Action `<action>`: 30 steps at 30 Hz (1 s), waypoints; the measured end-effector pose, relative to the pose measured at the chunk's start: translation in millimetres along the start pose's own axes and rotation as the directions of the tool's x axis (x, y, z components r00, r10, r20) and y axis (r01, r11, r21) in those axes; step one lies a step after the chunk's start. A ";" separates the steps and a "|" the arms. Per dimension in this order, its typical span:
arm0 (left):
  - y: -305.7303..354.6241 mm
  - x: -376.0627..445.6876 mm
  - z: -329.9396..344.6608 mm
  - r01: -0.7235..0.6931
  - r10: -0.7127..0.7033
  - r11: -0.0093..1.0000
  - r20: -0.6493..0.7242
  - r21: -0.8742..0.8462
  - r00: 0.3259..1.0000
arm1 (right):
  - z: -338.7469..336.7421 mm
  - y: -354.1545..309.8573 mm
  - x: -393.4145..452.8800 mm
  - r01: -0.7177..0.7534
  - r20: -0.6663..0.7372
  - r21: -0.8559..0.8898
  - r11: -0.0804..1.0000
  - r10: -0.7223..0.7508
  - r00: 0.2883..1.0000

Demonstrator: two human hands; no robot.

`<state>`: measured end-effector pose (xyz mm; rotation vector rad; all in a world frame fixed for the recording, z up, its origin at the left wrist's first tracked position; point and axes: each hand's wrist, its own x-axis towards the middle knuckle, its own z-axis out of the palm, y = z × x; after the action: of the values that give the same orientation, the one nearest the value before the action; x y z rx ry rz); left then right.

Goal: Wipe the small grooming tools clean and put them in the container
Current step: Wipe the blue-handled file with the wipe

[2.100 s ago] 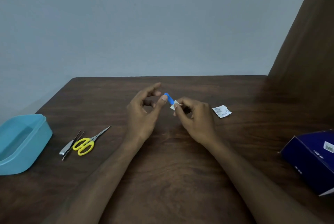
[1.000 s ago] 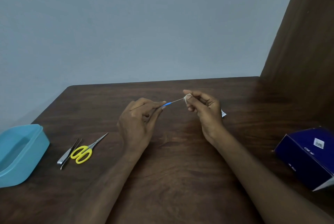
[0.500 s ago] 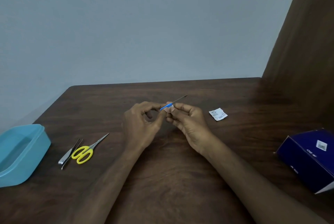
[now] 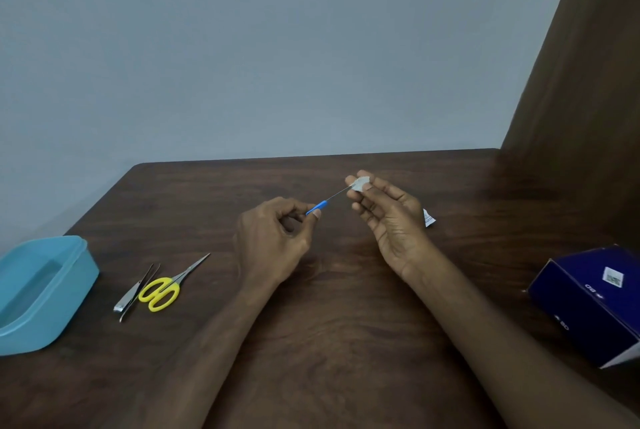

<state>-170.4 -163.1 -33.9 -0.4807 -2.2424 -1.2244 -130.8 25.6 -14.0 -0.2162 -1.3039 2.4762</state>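
Sliding outward since earlier, right hand (image 4: 391,217) pinches wipe (image 4: 360,183) at seemingly the tip of blue-handled tool (image 4: 317,208), left hand (image 4: 273,238) gripping handle

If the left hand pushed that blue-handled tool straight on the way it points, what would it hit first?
Likely the white wipe pinched in the right hand; the tool's thin metal tip from the left hand already reaches it.

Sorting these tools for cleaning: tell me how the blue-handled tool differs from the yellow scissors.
The blue-handled tool is held off the table, left hand pinching its handle, right hand pinching a wipe on its tip; the yellow scissors lie untouched on the table. The tool is one thin shaft; the scissors have loop handles. Both are outside the container.
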 end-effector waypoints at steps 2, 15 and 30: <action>0.6 -0.5 -0.8 0.005 -0.004 1.000 0.006 -0.028 1.000 | -1.8 0.3 1.5 0.023 -0.046 0.044 0.999 -0.021 0.999; -0.2 1.5 -2.3 0.090 -0.088 0.996 0.085 -0.009 0.992 | 5.1 11.9 -1.6 -0.002 0.023 -0.009 1.000 0.002 1.000; -0.1 1.5 -1.8 0.053 -0.015 0.981 0.195 -0.188 0.981 | -14.0 12.0 3.0 0.584 0.306 -0.786 0.204 -0.692 0.654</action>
<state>-171.2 -164.6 -32.2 -0.6626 -2.3097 -1.4770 -132.3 31.2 -31.7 0.0032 -1.9341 0.9319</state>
